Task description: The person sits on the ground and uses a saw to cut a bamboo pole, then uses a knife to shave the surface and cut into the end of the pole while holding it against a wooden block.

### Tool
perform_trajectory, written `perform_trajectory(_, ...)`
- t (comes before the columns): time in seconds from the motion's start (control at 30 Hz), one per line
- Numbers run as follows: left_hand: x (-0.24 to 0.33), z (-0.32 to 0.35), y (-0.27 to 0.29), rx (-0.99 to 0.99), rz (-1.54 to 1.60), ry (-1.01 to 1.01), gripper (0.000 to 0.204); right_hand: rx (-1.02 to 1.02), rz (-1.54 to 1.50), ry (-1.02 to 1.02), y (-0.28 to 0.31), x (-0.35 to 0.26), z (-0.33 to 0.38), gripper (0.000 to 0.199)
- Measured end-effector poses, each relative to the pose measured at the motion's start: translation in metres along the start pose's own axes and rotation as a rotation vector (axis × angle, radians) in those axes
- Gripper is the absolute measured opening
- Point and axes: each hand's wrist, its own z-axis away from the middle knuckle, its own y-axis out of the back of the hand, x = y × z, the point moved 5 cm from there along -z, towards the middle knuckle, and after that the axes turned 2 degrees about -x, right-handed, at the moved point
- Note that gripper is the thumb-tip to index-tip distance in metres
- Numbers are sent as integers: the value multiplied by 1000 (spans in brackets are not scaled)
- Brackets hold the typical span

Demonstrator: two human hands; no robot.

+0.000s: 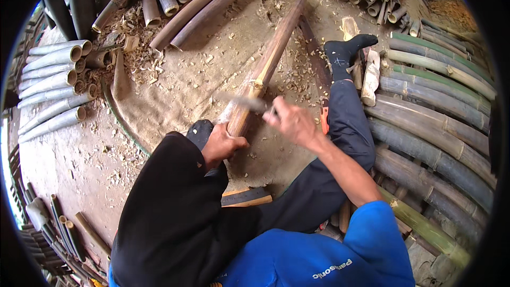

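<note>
Your left grip (224, 144) is closed on the near end of the long brown pole (275, 48), which runs from the middle of your view toward 12 to 1 o'clock. Your right grip (295, 123) clasps a bladed tool (249, 102), motion-blurred, its blade pointing toward 9 o'clock across the pole. Pale shavings (151, 70) litter the floor (58, 167); bamboo poles (425, 120) lie at 3 o'clock.

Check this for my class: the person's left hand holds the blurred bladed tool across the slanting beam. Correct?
Wrong hand: the head view shows the right hand holding the blurred bladed tool across the slanting beam; the left hand is at the beam's near end.
</note>
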Motion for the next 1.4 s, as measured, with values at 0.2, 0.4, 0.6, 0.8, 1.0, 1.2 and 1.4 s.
perform_trajectory(0.2, 12, -9, -9, -23, 17, 103, 40, 162, -68, -41, -6, -2, -5, 42)
perform_trajectory(0.4, 22, -8, -16, 8, 66, -9, 43, 156, 24, -300, 16, 44, -21, 46)
perform_trajectory(0.6, 7, -10, -17, -37, 82, 15, 45, 212, -31, -309, 25, 58, -23, 48)
perform_trajectory(0.8, -14, -5, -10, -88, 166, 99, 38, -76, 51, -128, 12, 12, -9, 49)
perform_trajectory(1.0, -9, -3, -17, -160, 222, 93, 26, 156, -45, -355, 13, 58, -19, 47)
perform_trajectory(1.2, -1, -7, -26, -196, 282, 116, 22, 194, -48, -228, 19, 56, -11, 46)
perform_trajectory(1.4, -18, -1, -23, -285, 411, 194, 23, 96, -48, -52, 5, 7, -2, 44)
